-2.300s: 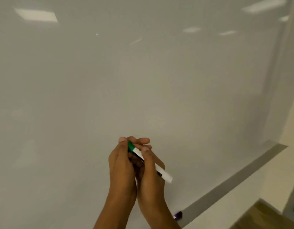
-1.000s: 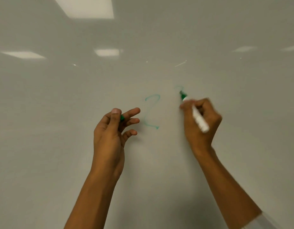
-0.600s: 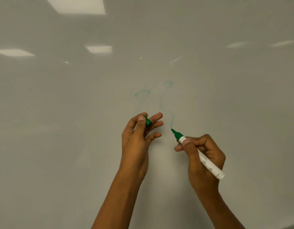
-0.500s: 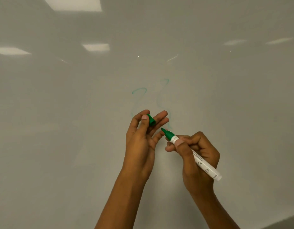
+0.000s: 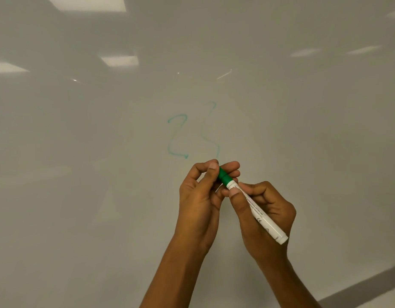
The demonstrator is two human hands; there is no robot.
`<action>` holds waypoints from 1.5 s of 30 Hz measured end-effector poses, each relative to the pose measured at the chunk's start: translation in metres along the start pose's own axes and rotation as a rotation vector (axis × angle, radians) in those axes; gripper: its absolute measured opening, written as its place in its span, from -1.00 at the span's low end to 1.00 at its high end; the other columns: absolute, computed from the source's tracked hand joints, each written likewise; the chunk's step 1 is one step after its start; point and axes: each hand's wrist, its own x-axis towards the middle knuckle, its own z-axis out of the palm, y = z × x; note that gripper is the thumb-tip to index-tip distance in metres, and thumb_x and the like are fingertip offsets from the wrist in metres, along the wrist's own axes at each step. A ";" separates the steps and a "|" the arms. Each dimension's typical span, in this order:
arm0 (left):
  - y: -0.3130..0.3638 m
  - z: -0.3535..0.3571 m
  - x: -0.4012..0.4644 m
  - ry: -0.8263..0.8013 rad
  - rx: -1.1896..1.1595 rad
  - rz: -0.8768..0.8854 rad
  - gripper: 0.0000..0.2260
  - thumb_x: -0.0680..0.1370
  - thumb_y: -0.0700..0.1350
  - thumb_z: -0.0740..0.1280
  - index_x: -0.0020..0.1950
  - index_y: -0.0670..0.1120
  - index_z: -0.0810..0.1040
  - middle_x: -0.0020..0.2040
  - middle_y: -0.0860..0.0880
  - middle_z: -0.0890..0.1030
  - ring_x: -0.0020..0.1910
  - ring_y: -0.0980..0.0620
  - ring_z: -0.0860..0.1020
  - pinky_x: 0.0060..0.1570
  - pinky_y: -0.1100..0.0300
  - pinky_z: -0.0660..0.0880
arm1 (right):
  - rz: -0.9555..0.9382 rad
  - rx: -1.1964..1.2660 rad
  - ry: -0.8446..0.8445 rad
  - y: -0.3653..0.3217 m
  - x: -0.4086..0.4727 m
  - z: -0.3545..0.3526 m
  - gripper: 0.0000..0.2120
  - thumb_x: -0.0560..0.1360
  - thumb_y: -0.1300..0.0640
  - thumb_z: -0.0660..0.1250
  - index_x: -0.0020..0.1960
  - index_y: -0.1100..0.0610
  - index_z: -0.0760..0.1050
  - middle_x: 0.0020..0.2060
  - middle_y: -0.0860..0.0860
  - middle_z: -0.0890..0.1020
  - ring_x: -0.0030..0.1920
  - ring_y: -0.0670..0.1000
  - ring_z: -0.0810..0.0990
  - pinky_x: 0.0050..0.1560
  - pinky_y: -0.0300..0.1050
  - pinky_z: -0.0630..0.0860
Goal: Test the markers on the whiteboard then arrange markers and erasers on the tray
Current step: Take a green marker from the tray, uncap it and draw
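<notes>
Here, both hands raised in front of the whiteboard (image 5: 81, 196), meeting just below its middle. Left hand (image 5: 203, 201) pinching the green cap (image 5: 223, 175) between thumb and curled fingers, cap seated on the tip end of the marker (image 5: 262, 216). Right hand (image 5: 263, 212) wrapped around the white barrel of that marker, thumb pressed along the barrel near the cap, barrel slanting down and to the right with its blunt white end poking out past the knuckles. Small printed lettering along the barrel, too fine to read. Cap and barrel touching; whether fully pushed home, cannot tell.

Just above the hands, two faint green squiggles (image 5: 177, 136) on the board, side by side: the left one a looping hooked shape, the right one a thinner wavy line running down toward the left hand's fingertips. Pale rectangles and streaks of ceiling lights (image 5: 120, 61) reflected across the upper part of the glossy board. Lower right corner: a grey band (image 5: 370, 283) along the bottom edge of the board, slanting upward to the right. Both forearms bare, rising from the bottom of the view.
</notes>
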 end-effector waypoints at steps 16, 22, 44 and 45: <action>-0.071 0.018 -0.018 -0.051 0.221 -0.093 -0.87 0.62 -0.16 0.22 -0.08 -0.14 0.51 -0.12 -0.16 0.72 -0.08 -0.08 0.69 -0.03 0.03 0.61 | 0.233 -0.099 0.007 0.018 -0.011 -0.078 -0.78 0.39 -0.02 0.49 -0.18 0.13 0.58 -0.31 0.02 0.68 -0.35 0.04 0.69 -0.35 -0.11 0.64; -0.148 0.013 -0.053 -0.073 0.295 -0.209 -0.82 0.60 -0.15 0.28 0.07 -0.28 0.50 -0.05 -0.16 0.73 -0.04 -0.07 0.68 -0.19 0.18 0.58 | 0.801 0.086 0.290 0.009 -0.070 -0.151 -0.93 0.29 0.03 0.50 -0.29 0.02 0.65 -0.41 0.02 0.60 -0.40 0.00 0.59 -0.20 -0.07 0.65; -0.457 0.032 -0.232 -0.398 0.693 -1.188 -0.66 0.48 -0.12 0.48 0.20 -0.18 0.54 -0.03 -0.14 0.65 -0.09 -0.05 0.63 -0.06 0.02 0.61 | 1.451 -0.190 1.424 -0.006 -0.305 -0.418 -0.82 0.45 0.08 0.48 -0.22 0.15 0.57 -0.47 -0.03 0.59 -0.36 -0.08 0.59 -0.40 -0.24 0.54; -0.460 0.031 -0.232 -0.402 0.709 -1.216 -0.65 0.48 -0.09 0.48 0.20 -0.17 0.53 -0.02 -0.12 0.64 -0.08 -0.05 0.63 -0.06 0.02 0.61 | 1.468 -0.209 1.440 -0.005 -0.310 -0.426 -0.80 0.46 0.06 0.48 -0.22 0.16 0.58 -0.43 -0.01 0.61 -0.33 -0.07 0.59 -0.36 -0.22 0.53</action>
